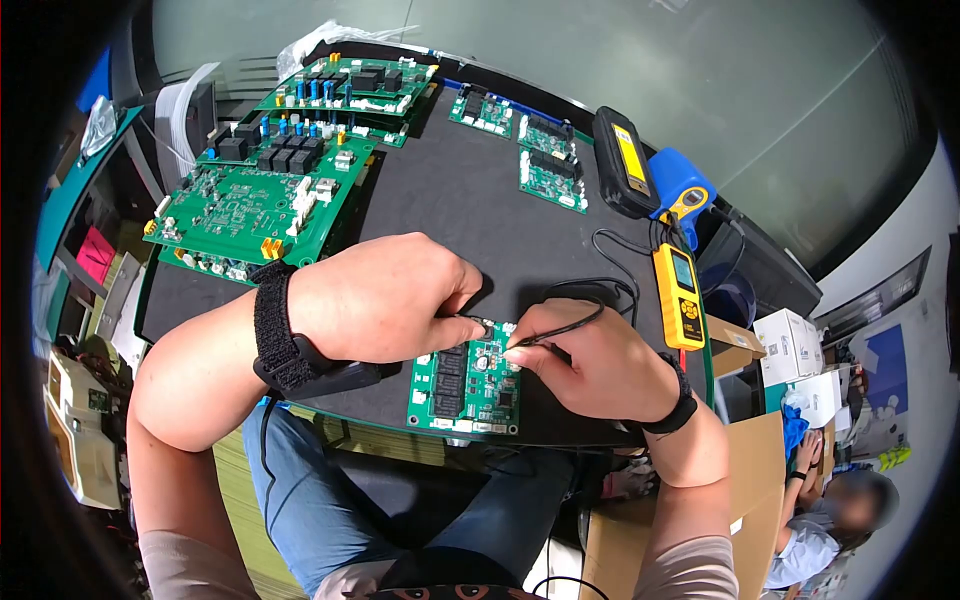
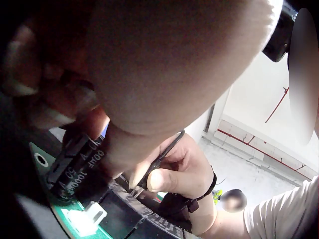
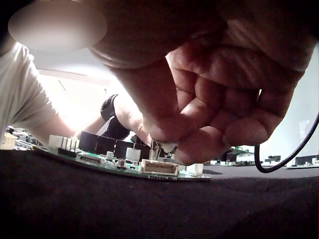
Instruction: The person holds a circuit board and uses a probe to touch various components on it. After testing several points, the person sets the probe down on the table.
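Observation:
A small green circuit board (image 1: 425, 398) with black relays lies on the dark mat in front of the person. At its far edge the left hand (image 1: 385, 300) pinches a black capacitor (image 2: 75, 172), which stands at a tilt beside a white connector (image 2: 82, 222) in the left wrist view. The right hand (image 1: 605, 360) pinches the end of a black cable (image 1: 575, 322) over the board's right side. In the right wrist view, a thin metal tip (image 3: 155, 150) shows below the fingers of the right hand (image 3: 214, 109), behind a white connector (image 3: 159, 168).
Large green boards (image 1: 240, 205) are stacked at the left. Smaller boards (image 1: 552, 180) lie at the back. A yellow meter (image 1: 680, 295), a black case (image 1: 622, 160) and a blue-and-yellow device (image 1: 685, 190) are at the right. Another person (image 1: 815, 535) is beyond the cardboard box (image 1: 745, 480).

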The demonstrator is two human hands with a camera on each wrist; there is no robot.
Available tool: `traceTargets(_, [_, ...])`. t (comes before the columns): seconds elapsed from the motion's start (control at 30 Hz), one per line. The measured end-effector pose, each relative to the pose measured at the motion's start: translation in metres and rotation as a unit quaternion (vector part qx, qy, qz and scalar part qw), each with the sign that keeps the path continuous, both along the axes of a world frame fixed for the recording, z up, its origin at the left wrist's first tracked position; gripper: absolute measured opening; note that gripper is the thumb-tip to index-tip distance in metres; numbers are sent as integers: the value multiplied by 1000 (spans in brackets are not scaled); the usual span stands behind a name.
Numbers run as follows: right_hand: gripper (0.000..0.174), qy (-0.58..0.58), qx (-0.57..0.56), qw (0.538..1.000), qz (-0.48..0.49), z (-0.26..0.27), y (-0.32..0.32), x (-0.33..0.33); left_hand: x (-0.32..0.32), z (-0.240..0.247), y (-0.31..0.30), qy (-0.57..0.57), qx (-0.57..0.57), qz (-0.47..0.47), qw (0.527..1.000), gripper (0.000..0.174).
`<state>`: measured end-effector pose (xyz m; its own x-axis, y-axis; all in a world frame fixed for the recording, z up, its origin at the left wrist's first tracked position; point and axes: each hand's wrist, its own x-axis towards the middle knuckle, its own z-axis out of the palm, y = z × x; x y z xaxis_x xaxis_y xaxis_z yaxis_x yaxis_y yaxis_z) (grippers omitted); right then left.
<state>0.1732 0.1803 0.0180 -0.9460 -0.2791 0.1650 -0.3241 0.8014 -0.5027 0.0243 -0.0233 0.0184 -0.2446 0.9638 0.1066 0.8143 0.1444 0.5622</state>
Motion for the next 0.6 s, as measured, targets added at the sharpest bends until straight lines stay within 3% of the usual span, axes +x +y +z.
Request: traceTargets(0.6, [9,12,-6,1000,22,-1,1,0,0,1,1,-5,-5,-1,1000,36])
